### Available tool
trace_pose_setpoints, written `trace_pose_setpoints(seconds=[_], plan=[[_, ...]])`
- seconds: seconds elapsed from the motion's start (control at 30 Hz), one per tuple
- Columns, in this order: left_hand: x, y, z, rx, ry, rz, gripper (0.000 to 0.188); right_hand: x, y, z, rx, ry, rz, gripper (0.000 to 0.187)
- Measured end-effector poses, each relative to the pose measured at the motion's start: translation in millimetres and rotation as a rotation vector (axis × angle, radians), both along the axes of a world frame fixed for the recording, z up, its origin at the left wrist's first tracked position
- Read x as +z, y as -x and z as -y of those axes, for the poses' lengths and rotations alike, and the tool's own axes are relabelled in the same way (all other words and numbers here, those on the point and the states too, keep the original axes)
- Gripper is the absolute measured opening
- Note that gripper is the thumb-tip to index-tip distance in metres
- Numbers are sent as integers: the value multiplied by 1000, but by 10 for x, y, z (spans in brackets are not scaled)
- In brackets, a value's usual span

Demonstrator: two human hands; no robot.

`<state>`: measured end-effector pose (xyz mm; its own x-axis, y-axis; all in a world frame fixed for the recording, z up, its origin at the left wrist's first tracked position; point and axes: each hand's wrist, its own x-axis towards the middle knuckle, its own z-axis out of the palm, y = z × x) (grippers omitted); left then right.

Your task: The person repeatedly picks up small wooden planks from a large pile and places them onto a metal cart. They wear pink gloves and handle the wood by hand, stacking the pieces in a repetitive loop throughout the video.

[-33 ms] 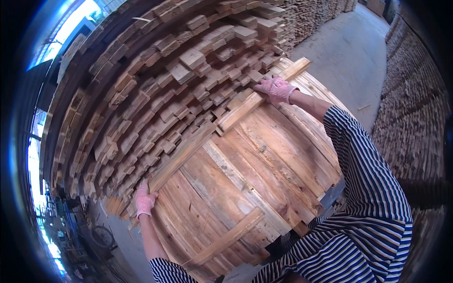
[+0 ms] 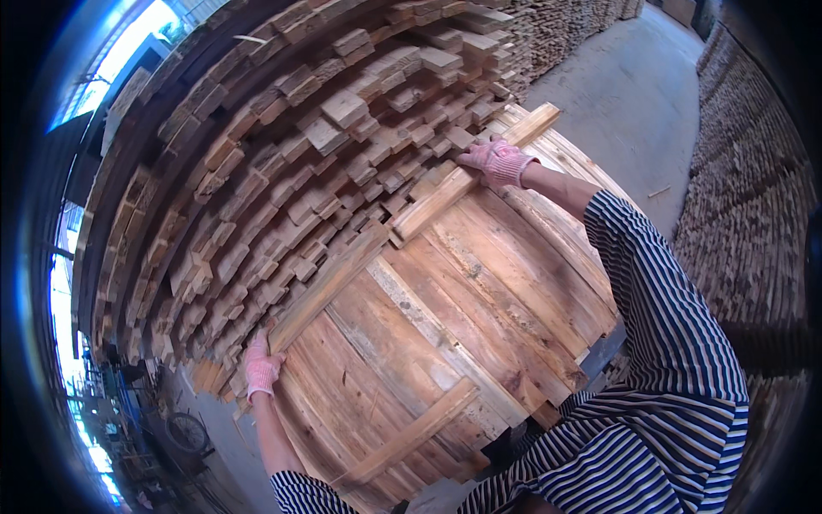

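Boards (image 2: pixel 505 257) of pale and reddish wood lie side by side in a layer in front of me. Across their far ends run two wooden strips, a left strip (image 2: pixel 330 287) and a right strip (image 2: pixel 435 206), meeting near the middle. My left hand (image 2: pixel 263 367), in a pink knitted glove, is closed round the outer end of the left strip. In a matching glove, my right hand (image 2: pixel 498 163) curls over the right strip, whose end sticks out past it. A shorter strip (image 2: pixel 411 433) crosses the boards on the near left side.
Just beyond the boards rises a tall stack of sawn timber (image 2: pixel 300 180) with uneven, jutting ends. More stacked wood (image 2: pixel 745 197) stands at the right, past a concrete floor (image 2: pixel 616 94). A wheel (image 2: pixel 187 433) and dark equipment are at the lower left.
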<state>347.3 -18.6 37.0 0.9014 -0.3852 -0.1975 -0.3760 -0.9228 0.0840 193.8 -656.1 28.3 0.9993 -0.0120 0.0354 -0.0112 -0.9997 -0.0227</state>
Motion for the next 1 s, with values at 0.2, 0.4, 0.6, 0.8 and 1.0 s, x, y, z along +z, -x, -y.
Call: trace_pose_setpoints(seconds=[0.2,0.4,0.6,0.8,1.0], plan=[[21,146,464,-53,63,21,76,-120,83,100,-46,-45,29,20],[-46,140,314,-43,79,66,78,-190,-199,-48,-70,75,44,22],[-76,240,155,41,149,64,69,-124,-259,-382,-42,-83,-14,16],[-65,55,522,82,12,204,43,-368,-78,212,105,75,235,21],[-153,297,240,282,11,122,32,-319,-226,-204,99,64,24,42]])
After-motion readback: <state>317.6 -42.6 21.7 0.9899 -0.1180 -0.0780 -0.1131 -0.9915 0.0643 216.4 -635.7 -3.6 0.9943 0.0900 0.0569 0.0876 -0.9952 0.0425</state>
